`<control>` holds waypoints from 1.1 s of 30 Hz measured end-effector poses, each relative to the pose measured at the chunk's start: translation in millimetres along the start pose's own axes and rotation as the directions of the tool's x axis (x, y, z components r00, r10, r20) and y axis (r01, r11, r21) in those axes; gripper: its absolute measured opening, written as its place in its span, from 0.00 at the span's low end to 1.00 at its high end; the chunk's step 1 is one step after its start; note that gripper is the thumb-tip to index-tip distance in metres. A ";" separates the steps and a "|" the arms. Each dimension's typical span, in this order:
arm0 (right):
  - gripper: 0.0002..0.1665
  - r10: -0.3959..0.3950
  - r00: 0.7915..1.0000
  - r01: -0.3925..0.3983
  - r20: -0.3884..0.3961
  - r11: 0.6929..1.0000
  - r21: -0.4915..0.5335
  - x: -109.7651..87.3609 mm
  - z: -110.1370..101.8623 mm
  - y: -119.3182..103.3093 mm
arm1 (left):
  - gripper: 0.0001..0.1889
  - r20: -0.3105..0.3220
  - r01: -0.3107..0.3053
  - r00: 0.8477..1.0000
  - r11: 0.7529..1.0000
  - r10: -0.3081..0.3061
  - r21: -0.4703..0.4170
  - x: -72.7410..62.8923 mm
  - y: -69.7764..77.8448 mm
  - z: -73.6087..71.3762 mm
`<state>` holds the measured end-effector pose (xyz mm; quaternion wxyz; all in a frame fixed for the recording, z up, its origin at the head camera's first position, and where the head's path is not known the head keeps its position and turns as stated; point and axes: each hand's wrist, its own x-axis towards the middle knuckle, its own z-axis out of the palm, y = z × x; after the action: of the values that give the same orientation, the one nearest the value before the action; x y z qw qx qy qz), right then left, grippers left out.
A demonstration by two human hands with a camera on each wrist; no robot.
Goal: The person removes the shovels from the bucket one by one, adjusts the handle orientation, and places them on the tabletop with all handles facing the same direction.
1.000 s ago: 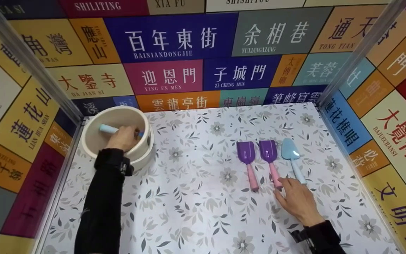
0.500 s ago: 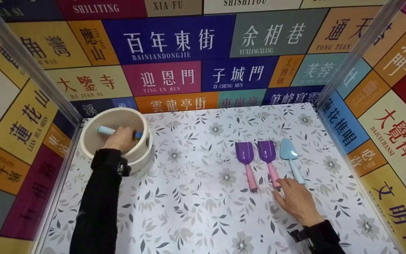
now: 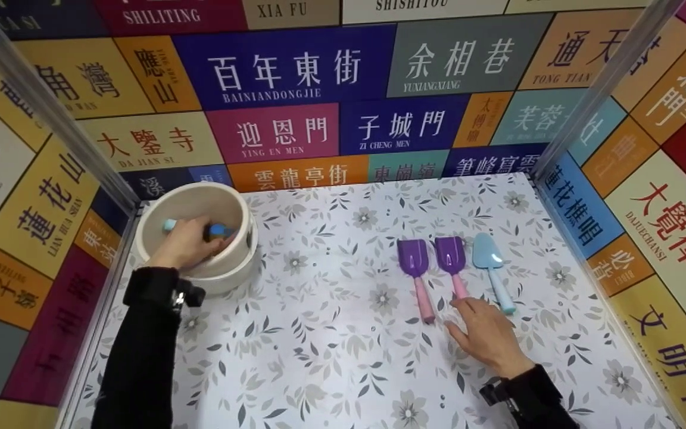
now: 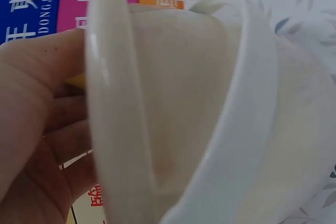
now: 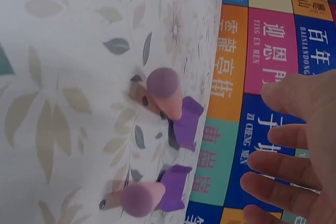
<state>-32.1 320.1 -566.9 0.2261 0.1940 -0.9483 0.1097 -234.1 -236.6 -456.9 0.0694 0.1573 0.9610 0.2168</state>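
Note:
My left hand (image 3: 185, 241) reaches inside a cream bucket (image 3: 224, 202), its fingers partly hidden. Beside it in the bucket, a light blue end (image 3: 169, 224) and a blue piece (image 3: 218, 229) show; whether the fingers grip either is unclear. In the left wrist view the bucket's rim (image 4: 113, 103) covers the fingertips. My right hand (image 3: 486, 333) hovers with fingers spread over the pink handle of one purple toy shovel (image 3: 450, 255), holding nothing. Another purple shovel (image 3: 413, 257) lies to its left, and a light blue trowel (image 3: 488, 253) to its right.
A floral-patterned tabletop (image 3: 319, 333) lies under everything. Panels with printed street names (image 3: 283, 65) stand at the back and both sides, with clear corner posts (image 3: 605, 89). The bucket stands near the left back corner.
My left hand has shifted left inside the bucket, covering more of the light blue piece and exposing more of the blue one. My right hand has drawn slightly left.

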 end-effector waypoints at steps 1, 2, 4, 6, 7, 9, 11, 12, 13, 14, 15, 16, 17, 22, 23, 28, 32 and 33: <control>0.22 -0.013 1.000 0.013 -0.001 1.000 0.003 1.9 0.9 -1.8 | 0.18 -0.010 0.000 1.000 1.000 0.000 -0.012 -3.6 0.0 -1.2; 0.22 -0.025 1.000 0.025 -0.003 1.000 0.006 3.8 1.9 -3.7 | 0.17 -0.024 -0.004 1.000 1.000 0.004 -0.024 -7.1 -0.4 -2.0; 0.22 -0.051 0.999 0.052 -0.012 0.999 0.013 7.6 3.3 -7.5 | 0.18 -0.056 -0.009 0.998 0.998 0.006 -0.054 -14.2 -0.2 -2.8; 0.23 -0.073 0.997 0.074 -0.020 0.997 0.023 11.4 4.5 -11.7 | 0.19 -0.089 -0.017 0.996 0.996 0.009 -0.090 -21.2 1.1 -3.2; 0.22 -0.083 0.996 0.083 -0.025 0.996 0.028 13.1 5.3 -13.8 | 0.20 -0.105 -0.017 0.995 0.994 0.006 -0.107 -24.8 1.8 -3.3; 0.22 -0.100 0.994 0.102 -0.033 0.994 0.036 16.4 6.6 -17.9 | 0.21 -0.136 -0.011 0.991 0.990 -0.008 -0.139 -32.3 3.8 -3.8; 0.22 -0.112 0.993 0.113 -0.036 0.992 0.047 19.4 8.5 -21.9 | 0.21 -0.169 -0.002 0.985 0.986 -0.026 -0.165 -39.2 5.9 -4.1; 0.22 -0.117 0.993 0.118 -0.036 0.992 0.054 20.7 9.6 -23.9 | 0.21 -0.189 0.002 0.981 0.985 -0.035 -0.174 -42.2 6.4 -4.1; 0.22 -0.121 0.992 0.123 -0.035 0.991 0.061 22.1 10.6 -26.0 | 0.20 -0.211 0.005 0.977 0.983 -0.044 -0.184 -45.4 7.0 -3.7; 0.22 -0.124 0.992 0.126 -0.032 0.990 0.066 23.2 11.9 -27.9 | 0.20 -0.232 0.005 0.971 0.980 -0.052 -0.197 -48.1 7.7 -3.2; 0.22 -0.127 0.991 0.129 -0.030 0.989 0.071 24.3 13.1 -29.8 | 0.19 -0.253 0.001 0.966 0.978 -0.055 -0.210 -50.5 8.3 -2.5; 0.23 -0.131 0.991 0.133 -0.027 0.988 0.078 25.3 14.2 -31.8 | 0.19 -0.275 -0.005 0.960 0.975 -0.058 -0.222 -52.5 8.7 -1.5; 0.23 -0.135 0.991 0.136 -0.026 0.987 0.083 26.2 15.2 -33.8 | 0.19 -0.293 -0.008 0.954 0.971 -0.063 -0.237 -54.4 9.2 -0.4; 0.22 -0.137 0.991 0.136 -0.003 0.986 0.101 29.8 17.9 -42.4 | 0.19 -0.355 -0.014 0.929 0.947 -0.106 -0.321 -62.7 13.4 5.0; 0.22 -0.134 0.991 0.133 0.006 0.986 0.102 30.4 17.9 -43.8 | 0.19 -0.371 -0.020 0.922 0.942 -0.113 -0.336 -64.0 14.3 6.0; 0.21 -0.124 0.991 0.118 0.052 0.988 0.099 31.8 17.9 -47.9 | 0.19 -0.490 -0.069 0.862 0.926 -0.132 -0.371 -70.0 17.0 9.5; 0.21 -0.121 0.991 0.114 0.065 0.989 0.099 32.4 17.8 -48.8 | 0.19 -0.533 -0.095 0.828 0.893 -0.175 -0.440 -74.9 19.1 9.0; 0.21 -0.119 0.991 0.112 0.067 0.989 0.101 32.5 17.6 -48.9 | 0.20 -0.537 -0.104 0.823 0.881 -0.185 -0.462 -75.8 19.9 8.6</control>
<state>-45.3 260.5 -561.0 0.1878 0.2634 -0.9365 0.1352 -155.6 -241.3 -451.0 -0.1781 0.0429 0.8586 0.4789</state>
